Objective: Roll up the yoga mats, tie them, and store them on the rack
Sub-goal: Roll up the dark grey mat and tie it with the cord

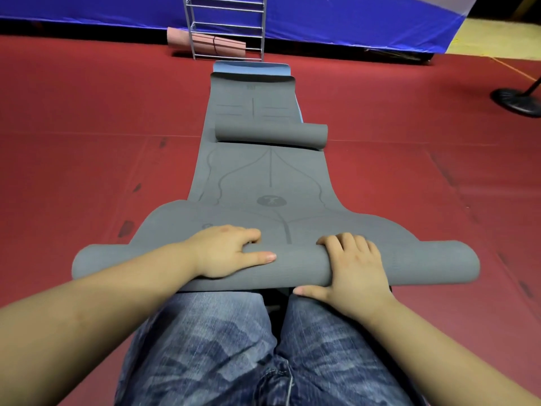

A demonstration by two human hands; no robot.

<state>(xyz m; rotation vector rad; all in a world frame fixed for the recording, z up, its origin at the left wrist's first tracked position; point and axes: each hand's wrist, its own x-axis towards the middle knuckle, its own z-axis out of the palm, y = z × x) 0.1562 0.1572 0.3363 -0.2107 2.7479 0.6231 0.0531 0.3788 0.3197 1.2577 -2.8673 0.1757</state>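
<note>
A person kneels on a red floor (87,142), seen from their own head looking down past blue jeans (205,347). A long grey yoga mat (263,177) stretches away from the knees toward a metal rack (225,24) at the far edge of the floor. The near end of this mat is rolled into a thick tube lying across the view just beyond the knees.

The left hand (228,250) rests on top of the roll, left of centre, fingers curled over its far side and thumb stretched along the near face. The right hand (354,265) lies on the roll right of centre, fingers bent over the top and thumb tucked under the near edge. Each grip is wrapped round the rolled part.

Farther along, a second grey roll (270,135) lies crosswise on the flat mat. A blue mat (251,67) shows from under the far end. A pink rolled mat (205,43) lies on the rack's bottom shelf. Behind the rack hangs a blue sheet (351,16). A black round stand base (516,101) sits at the right.
</note>
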